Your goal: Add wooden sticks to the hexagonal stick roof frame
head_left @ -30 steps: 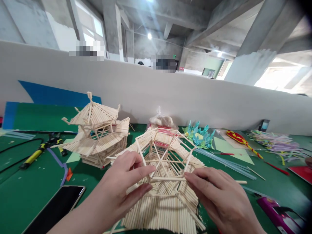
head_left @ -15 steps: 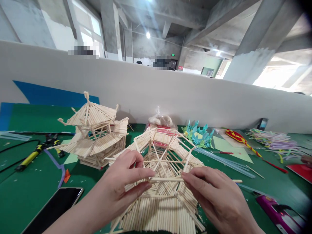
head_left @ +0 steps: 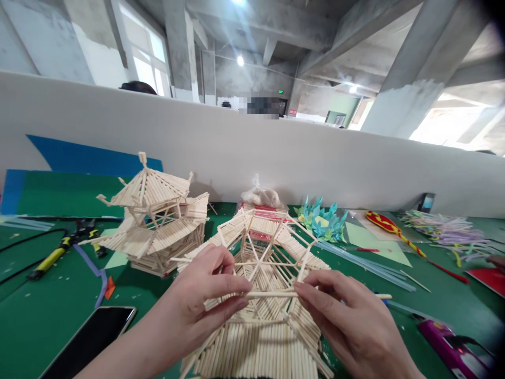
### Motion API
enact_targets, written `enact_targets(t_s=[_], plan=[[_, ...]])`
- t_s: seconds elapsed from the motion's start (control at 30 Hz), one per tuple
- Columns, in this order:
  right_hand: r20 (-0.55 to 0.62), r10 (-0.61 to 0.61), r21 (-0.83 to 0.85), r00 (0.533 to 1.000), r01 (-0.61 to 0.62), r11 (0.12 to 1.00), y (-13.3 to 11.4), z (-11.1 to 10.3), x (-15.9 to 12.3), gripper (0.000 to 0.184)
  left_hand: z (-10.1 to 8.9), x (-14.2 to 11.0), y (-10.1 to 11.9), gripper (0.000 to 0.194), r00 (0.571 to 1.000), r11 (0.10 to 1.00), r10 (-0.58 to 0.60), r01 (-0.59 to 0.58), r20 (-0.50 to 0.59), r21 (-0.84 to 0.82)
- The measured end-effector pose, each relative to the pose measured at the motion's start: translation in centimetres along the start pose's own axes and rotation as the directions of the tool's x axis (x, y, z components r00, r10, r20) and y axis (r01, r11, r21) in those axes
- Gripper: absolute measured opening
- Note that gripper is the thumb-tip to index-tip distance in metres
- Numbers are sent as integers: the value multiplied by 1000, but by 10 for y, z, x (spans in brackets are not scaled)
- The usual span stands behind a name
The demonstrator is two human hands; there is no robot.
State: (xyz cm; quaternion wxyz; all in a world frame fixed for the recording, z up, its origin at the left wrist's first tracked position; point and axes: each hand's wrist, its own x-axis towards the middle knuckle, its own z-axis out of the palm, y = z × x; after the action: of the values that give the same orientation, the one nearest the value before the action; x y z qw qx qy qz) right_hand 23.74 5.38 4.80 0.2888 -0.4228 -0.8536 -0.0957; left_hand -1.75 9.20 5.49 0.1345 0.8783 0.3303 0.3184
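Observation:
A thin wooden stick (head_left: pixel 272 295) lies level between my hands. My left hand (head_left: pixel 209 295) pinches its left end between thumb and fingers, and my right hand (head_left: pixel 343 310) grips it further right, its tip poking out past the knuckles. Both hands are over a pavilion model (head_left: pixel 252 347) built of pale wooden sticks, with an open spoked frame on top and slatted roof panels around it. Whether the held stick touches the frame I cannot tell. Back left stands a finished-looking stick pavilion (head_left: pixel 158 210) with upturned roof corners.
On the green table lie a phone (head_left: pixel 94 342), yellow-handled pliers (head_left: pixel 51 258), a purple device (head_left: pixel 453 342), glue sticks (head_left: pixel 366 263) and a blue paper flower (head_left: pixel 323 218). Coloured strips (head_left: pixel 442 229) are at far right. A white partition (head_left: pixel 355 163) rises behind.
The view has shifted slightly, so everything sits a little lower in the picture. Both hands keep hold of the stick in almost the same place.

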Motion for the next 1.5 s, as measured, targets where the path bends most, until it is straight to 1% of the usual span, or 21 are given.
enact_targets(t_s=[0.13, 0.2, 0.33, 0.43, 0.53, 0.7, 0.9, 1.07, 1.17, 1.27, 1.4, 1.5], plan=[[-8, 11, -15, 1000, -11, 1000, 0, 2, -1, 24, 1, -1, 0, 21, 1000, 1000, 9, -9, 4, -10], [-32, 24, 10, 999, -23, 1000, -1, 4, -1, 23, 2, -1, -1, 21, 1000, 1000, 15, -15, 1, -8], [-83, 52, 83, 995, -45, 996, -5, 3, 3, 22, 3, -1, -2, 20, 998, 999, 45, -45, -38, -14], [-91, 62, 126, 994, -51, 991, -6, 2, 5, 23, 2, -1, -2, 21, 997, 998, 61, -62, -39, -16], [-80, 80, 148, 994, -68, 987, -6, 2, 5, 23, 1, -1, -2, 21, 997, 997, 70, -69, -34, 20], [-88, 102, 138, 991, -89, 986, -5, 1, 5, 22, 1, 0, -3, 23, 991, 990, 126, -122, -48, 75], [-76, 83, 153, 994, -71, 986, -4, -2, 10, 19, 2, 0, -4, 22, 993, 990, 109, -104, -51, 94], [-24, 93, 165, 995, -88, 982, -2, -3, 11, 19, 3, 2, -6, 23, 990, 988, 131, -127, -47, 85], [-39, 83, 173, 996, -75, 982, 0, -3, 9, 20, 3, 1, -5, 22, 991, 990, 124, -120, -50, 74], [-32, 74, 145, 997, -69, 987, 2, -3, 6, 20, 2, 0, -3, 24, 991, 991, 127, -124, -51, 47], [-20, 59, 100, 998, -56, 993, 6, -3, 5, 17, 1, -1, -2, 24, 996, 995, 88, -87, -27, 50], [-15, 60, 115, 998, -58, 992, 7, -2, 5, 16, 2, 0, -3, 22, 996, 996, 86, -84, -35, 36]])
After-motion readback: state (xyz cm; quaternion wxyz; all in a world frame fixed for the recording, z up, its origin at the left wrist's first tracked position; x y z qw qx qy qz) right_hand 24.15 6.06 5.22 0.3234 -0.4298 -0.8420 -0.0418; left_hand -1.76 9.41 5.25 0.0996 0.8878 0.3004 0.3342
